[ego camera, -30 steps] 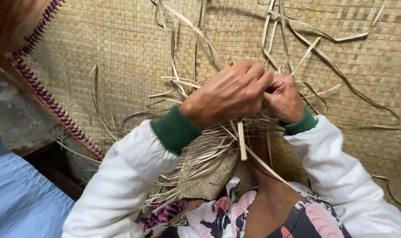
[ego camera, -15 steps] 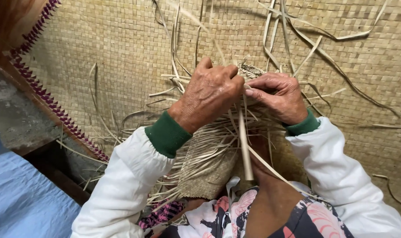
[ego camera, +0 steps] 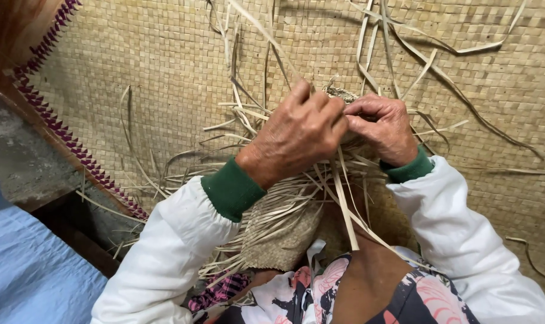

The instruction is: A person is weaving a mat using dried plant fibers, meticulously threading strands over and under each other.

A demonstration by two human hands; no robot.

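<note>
My left hand [ego camera: 296, 135] and my right hand [ego camera: 381, 125] meet fingertip to fingertip over a small piece of woven straw work [ego camera: 338, 95]. Both pinch thin tan straw strips [ego camera: 343, 198] that hang down from between the fingers toward my lap. A finished patch of the weaving [ego camera: 284, 237] lies under my left wrist, with loose strip ends fanning out to the left. Both arms wear white sleeves with green cuffs. The part of the weave under my fingers is hidden.
A large woven straw mat [ego camera: 164, 78] covers the floor, with a purple zigzag trim [ego camera: 74, 147] along its left edge. Loose strips [ego camera: 440, 66] lie scattered on it. Blue cloth [ego camera: 26, 270] sits at lower left beside a grey concrete step [ego camera: 14, 162].
My left hand has slid down and left off the right hand, so both hands now pinch side by side. The long strip between them hangs lower.
</note>
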